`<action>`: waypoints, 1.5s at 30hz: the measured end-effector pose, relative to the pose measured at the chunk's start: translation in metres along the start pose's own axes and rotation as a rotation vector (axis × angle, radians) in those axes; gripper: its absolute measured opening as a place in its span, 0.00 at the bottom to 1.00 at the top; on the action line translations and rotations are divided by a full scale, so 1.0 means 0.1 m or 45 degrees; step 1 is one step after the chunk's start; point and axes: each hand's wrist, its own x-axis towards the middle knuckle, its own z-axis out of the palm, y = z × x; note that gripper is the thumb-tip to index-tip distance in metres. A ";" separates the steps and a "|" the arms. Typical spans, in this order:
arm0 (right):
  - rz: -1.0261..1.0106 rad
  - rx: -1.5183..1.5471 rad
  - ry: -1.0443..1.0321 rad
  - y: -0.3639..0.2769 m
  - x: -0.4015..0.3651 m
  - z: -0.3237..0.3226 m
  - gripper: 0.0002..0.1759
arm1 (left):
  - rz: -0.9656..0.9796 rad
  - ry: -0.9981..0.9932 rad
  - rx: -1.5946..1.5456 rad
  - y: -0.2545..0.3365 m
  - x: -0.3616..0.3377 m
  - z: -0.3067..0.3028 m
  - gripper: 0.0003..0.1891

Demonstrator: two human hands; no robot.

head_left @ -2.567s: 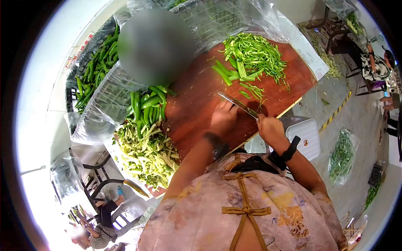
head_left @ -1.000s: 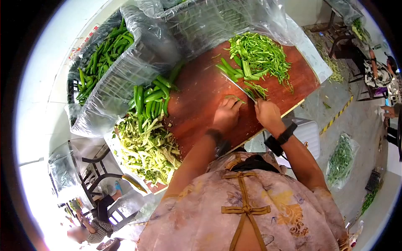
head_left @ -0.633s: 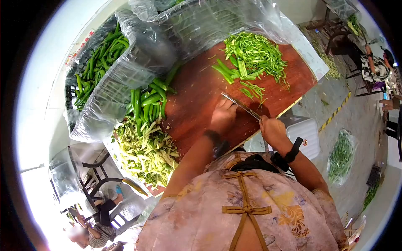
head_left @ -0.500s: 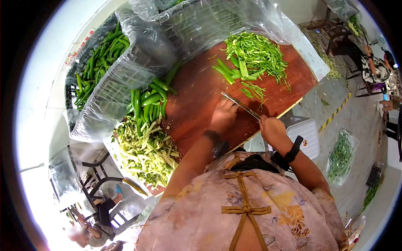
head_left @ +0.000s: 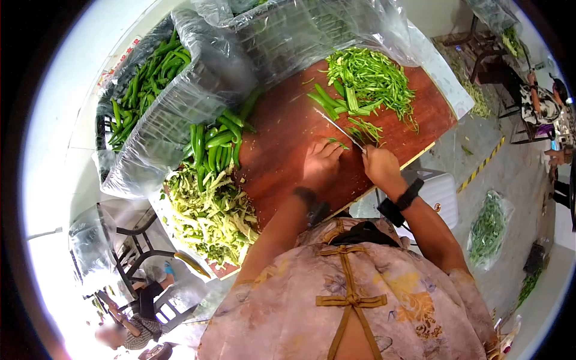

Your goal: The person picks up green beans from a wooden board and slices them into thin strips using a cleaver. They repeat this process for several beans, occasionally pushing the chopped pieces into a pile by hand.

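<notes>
In my right hand (head_left: 380, 165) is the handle of a knife (head_left: 341, 129), its blade angled up and left over the board. My left hand (head_left: 324, 161) rests on the reddish-brown board (head_left: 276, 144) with fingers bent together. A small piece of green pepper (head_left: 338, 143) shows at its fingertips; what lies beneath the fingers is hidden. Just beyond the blade are a few cut strips (head_left: 365, 128). Behind them lie halved green peppers (head_left: 324, 101) and a heap of shredded green pepper (head_left: 372, 75).
Whole green peppers (head_left: 213, 144) and a pile of pale pepper cores (head_left: 210, 219) cover the board's left side. Plastic-lined crates (head_left: 180, 108) stand along the far edge. A white stool (head_left: 435, 195) is at right, near a bag of greens (head_left: 487, 228). Other people sit farther off.
The knife has moved away from my left fingers, towards the cut strips, with my right hand shifting slightly left and up. A green piece now shows at my left fingertips.
</notes>
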 end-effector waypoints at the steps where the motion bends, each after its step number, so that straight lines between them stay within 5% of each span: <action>1: -0.036 -0.003 0.038 0.00 -0.09 -0.02 0.10 | -0.012 0.003 0.021 -0.01 -0.02 0.02 0.16; 8: 0.128 0.019 -0.196 -0.11 -0.45 -0.25 0.12 | -0.040 -0.066 0.012 -0.04 -0.05 0.10 0.16; 20: -0.020 -0.023 -0.128 -0.14 -0.14 -0.02 0.08 | -0.048 -0.148 0.072 -0.03 -0.03 0.07 0.16; 32: 0.021 0.013 -0.024 0.00 -0.20 -0.08 0.10 | -0.046 0.127 0.022 0.01 -0.03 0.07 0.10; 34: -0.043 0.047 -0.047 -0.03 -0.37 -0.12 0.10 | -0.067 -0.076 0.090 -0.01 -0.06 0.08 0.09; 45: 0.068 -0.078 -0.180 -0.14 -0.42 -0.30 0.07 | -0.103 -0.108 0.058 -0.07 -0.06 0.12 0.08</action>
